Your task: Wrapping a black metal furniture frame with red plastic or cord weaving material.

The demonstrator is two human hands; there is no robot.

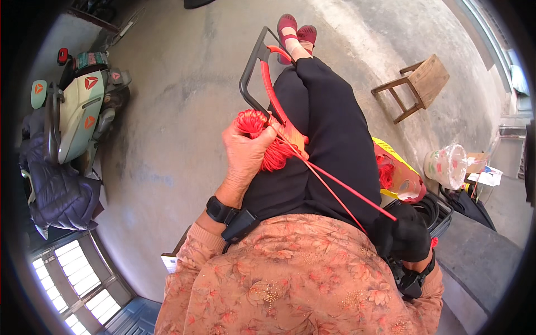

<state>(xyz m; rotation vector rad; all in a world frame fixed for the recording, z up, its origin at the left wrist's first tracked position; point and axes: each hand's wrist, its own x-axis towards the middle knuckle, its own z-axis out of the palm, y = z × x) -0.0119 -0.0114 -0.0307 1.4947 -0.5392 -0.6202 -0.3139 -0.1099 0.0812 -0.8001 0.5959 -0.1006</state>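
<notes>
A hank of shiny red cord (274, 154) lies over my lap, by a black frame (245, 78) with rounded corners and a red-wrapped curved strip (272, 92) along it. My left hand (248, 146) is closed around the hank, thumb and fingers pinching where the cord meets the frame. From there a taut red strand (352, 192) runs down right to my right hand (403, 233), in a black glove and closed at the strand's end. A thinner strand slants to my waist. The glove hides the fingers' exact grip.
Right of my legs are a red and yellow bag (399, 173), a clear plastic tub (446, 166) and a black crate (441, 212). Farther off is a small wooden stool (424, 84). A scooter (84, 114) with a dark padded jacket (61, 178) stands at left.
</notes>
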